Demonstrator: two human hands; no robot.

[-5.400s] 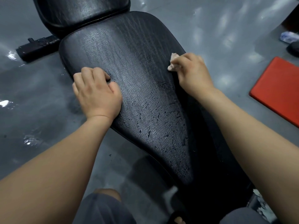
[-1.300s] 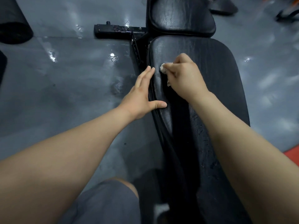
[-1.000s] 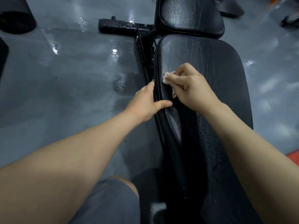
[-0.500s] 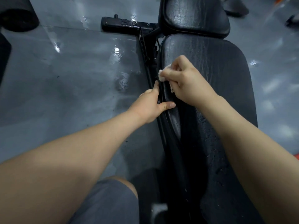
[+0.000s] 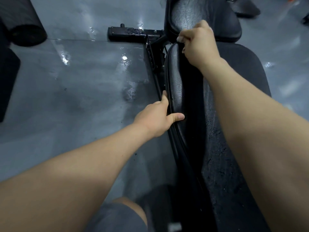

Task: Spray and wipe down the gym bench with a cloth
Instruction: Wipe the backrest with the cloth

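Far left of both grips: a dark cylinder on the wet grey floor. A black frame bar lies crosswise, ahead of my left grip.

The left grip clasps the left rim of the gym bench. Thumb over the top of the seat pad, forefinger along the rim, other fingers hidden beneath. Bracing, I judge.

The pad's long axis runs from my lap straight away.

My right grip is ahead and right of the left one, at the pad's far left corner, on the seam with the back pad. Fingers curled, pinching the cloth; only a pale scrap shows.

Droplets bead the pad behind the right grip, toward me, beside my forearm. The right grip is the nearer one to them. The next stroke probably wants a pull back along the axis, or a sweep right along the seam.
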